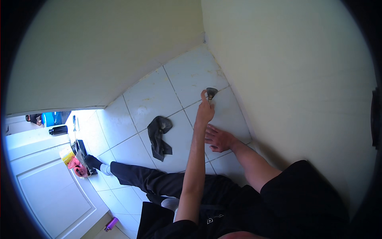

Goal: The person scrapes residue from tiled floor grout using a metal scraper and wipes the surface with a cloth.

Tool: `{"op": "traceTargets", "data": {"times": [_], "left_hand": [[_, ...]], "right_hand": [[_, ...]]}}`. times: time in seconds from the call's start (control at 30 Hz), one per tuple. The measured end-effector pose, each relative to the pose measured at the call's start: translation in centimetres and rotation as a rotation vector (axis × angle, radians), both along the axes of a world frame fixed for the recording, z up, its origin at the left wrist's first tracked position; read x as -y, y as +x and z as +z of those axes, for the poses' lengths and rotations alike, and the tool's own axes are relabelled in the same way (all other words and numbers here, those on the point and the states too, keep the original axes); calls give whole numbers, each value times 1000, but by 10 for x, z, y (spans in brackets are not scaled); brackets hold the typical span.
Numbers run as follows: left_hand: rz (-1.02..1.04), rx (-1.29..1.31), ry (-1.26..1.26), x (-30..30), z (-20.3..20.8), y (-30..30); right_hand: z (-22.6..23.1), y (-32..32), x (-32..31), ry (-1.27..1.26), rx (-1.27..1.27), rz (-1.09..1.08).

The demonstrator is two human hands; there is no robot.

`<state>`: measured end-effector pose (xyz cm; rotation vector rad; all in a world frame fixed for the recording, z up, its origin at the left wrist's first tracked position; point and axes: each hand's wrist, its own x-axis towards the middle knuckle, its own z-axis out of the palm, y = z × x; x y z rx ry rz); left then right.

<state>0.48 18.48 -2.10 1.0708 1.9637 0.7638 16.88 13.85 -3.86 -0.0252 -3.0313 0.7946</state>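
My left hand (205, 112) reaches out over the white floor tiles, its fingers closed round the handle of a putty knife (212, 92). The knife's wide dark blade points away from me and meets the tiles near the foot of the right wall. Most of its handle is hidden in my grip. Behind it, closer to me, my right hand (218, 138) is spread flat on the floor with nothing in it. A crumpled dark grey cloth (158, 137) lies on the tiles to the left of both hands.
Pale walls (286, 71) meet in a corner ahead. My outstretched leg (135, 173) crosses the floor to the left. Beyond my foot are a pink plastic bag (78, 167), a black bottle (58, 130) and a white panelled door (55, 199). A purple bottle (111, 224) lies at the lower left.
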Motion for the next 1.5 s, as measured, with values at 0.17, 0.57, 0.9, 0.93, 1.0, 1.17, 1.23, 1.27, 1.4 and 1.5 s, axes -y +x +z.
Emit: {"op": "traceTargets", "data": {"times": [0.17,0.57,0.9,0.93,1.0,1.17,1.23,1.27,1.4,1.5], "left_hand": [[-187,-339,30,3,16,-20],[-681,-921,90,-9,23,-38],[-558,-984,108,-56,5,-8],[-509,-988,69,-65,5,-5],[-466,-989,68,-81,7,-1],[-363,-930,-71,-105,14,16],[-383,-985,-118,-103,20,37],[-383,-984,-117,-98,22,46],[-410,-1114,-132,-88,16,55],[-402,-1114,-114,-94,13,43]], "right_hand": [[7,-6,0,-19,29,-5],[13,-6,-1,1,7,-4],[3,-3,0,-12,-32,-21],[2,-3,1,2,-23,-16],[1,-4,1,19,-13,-10],[-7,-4,3,-4,-12,15],[-20,0,4,-9,-62,-11],[-25,1,5,-12,-92,-21],[-24,1,7,-29,-164,-63],[-25,-2,7,-23,-167,-60]]}}
